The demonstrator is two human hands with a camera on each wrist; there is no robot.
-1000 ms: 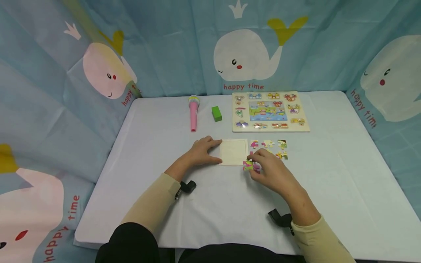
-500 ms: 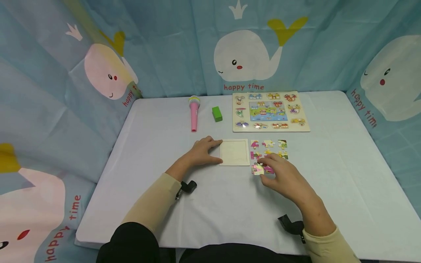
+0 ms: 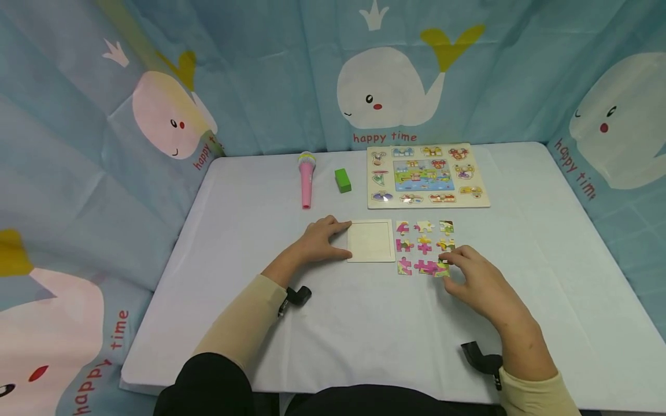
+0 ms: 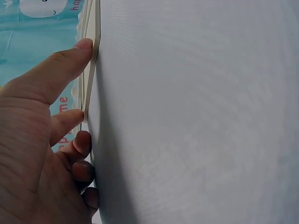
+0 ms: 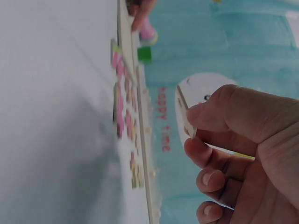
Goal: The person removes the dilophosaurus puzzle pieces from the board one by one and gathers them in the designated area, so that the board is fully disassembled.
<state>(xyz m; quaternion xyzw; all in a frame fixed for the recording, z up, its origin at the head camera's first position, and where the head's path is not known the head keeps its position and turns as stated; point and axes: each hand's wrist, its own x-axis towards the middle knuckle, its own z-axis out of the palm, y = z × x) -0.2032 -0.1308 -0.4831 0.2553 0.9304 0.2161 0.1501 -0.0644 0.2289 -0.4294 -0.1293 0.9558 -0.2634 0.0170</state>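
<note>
My right hand pinches a puzzle piece between thumb and fingertip at the lower right of the loose pieces. The right wrist view shows this thin piece edge-on, off the table. Printed puzzle pieces in pink, yellow and green lie in rows beside a square wooden puzzle tray with a raised rim and a bare base. My left hand lies at the tray's left side, thumb and index finger spread, their tips at its two left corners. In the left wrist view the other fingers bend loosely below the tray's edge.
Behind the tray lie a pink toy microphone, a green block and a larger wooden picture puzzle board. A white cloth covers the table. A blue whale-print curtain hangs around the back and sides.
My right hand has moved right with the puzzle piece, from the tray's lower right corner across the bottom row of pieces. The left hand and the tray have stayed in place.
</note>
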